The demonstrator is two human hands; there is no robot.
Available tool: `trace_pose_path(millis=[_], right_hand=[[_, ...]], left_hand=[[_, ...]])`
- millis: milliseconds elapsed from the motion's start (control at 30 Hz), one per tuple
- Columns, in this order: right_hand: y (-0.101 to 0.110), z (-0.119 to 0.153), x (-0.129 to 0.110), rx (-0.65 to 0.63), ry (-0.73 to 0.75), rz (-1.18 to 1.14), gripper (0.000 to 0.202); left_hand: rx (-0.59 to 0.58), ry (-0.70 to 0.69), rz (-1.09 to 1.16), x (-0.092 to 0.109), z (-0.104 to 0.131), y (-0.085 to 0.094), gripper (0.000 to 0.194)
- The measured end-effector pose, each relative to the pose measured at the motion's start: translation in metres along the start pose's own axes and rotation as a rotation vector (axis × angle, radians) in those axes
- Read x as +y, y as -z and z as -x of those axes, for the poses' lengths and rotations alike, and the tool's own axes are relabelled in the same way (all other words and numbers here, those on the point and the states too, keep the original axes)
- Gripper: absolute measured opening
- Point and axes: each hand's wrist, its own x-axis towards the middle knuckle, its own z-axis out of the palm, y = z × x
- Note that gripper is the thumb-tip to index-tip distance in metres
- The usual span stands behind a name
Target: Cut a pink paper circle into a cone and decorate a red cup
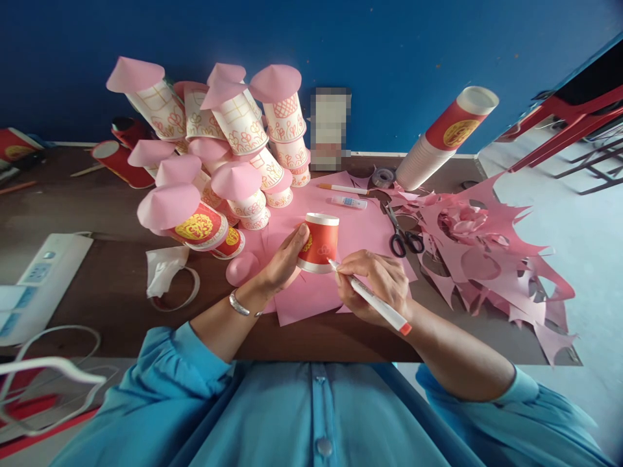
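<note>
A red paper cup (323,241) with white bands at top and bottom is gripped at its left side by my left hand (286,258). Faint flower-like lines show on its red face. My right hand (374,282) is closed around a white marker (377,302) with a red end, and the marker's tip meets the cup's lower face. Both hands are above pink paper sheets (302,302). A white and orange pen (343,189) and a glue tube (349,202) lie on the sheets behind the cup.
Decorated cup towers with pink cone tops (236,181) stand at the back left. Black-handled scissors (399,233), pink paper scraps (481,259) and tape (383,177) lie right. A tall cup stack (426,159) leans at the wall. A power strip (46,279) lies far left.
</note>
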Motion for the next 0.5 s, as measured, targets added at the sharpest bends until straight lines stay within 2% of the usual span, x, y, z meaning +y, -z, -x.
trace_pose_path(millis=[200, 500], right_hand=[[-0.0024, -0.0002, 0.0002, 0.007, 0.009, -0.005, 0.018], [-0.0042, 0.0012, 0.0015, 0.007, 0.0, -0.004, 0.017]], left_hand=[[-0.003, -0.006, 0.013, 0.0021, 0.0009, -0.0028, 0.055], [0.017, -0.001, 0.022, 0.0058, 0.0013, -0.0065, 0.046]])
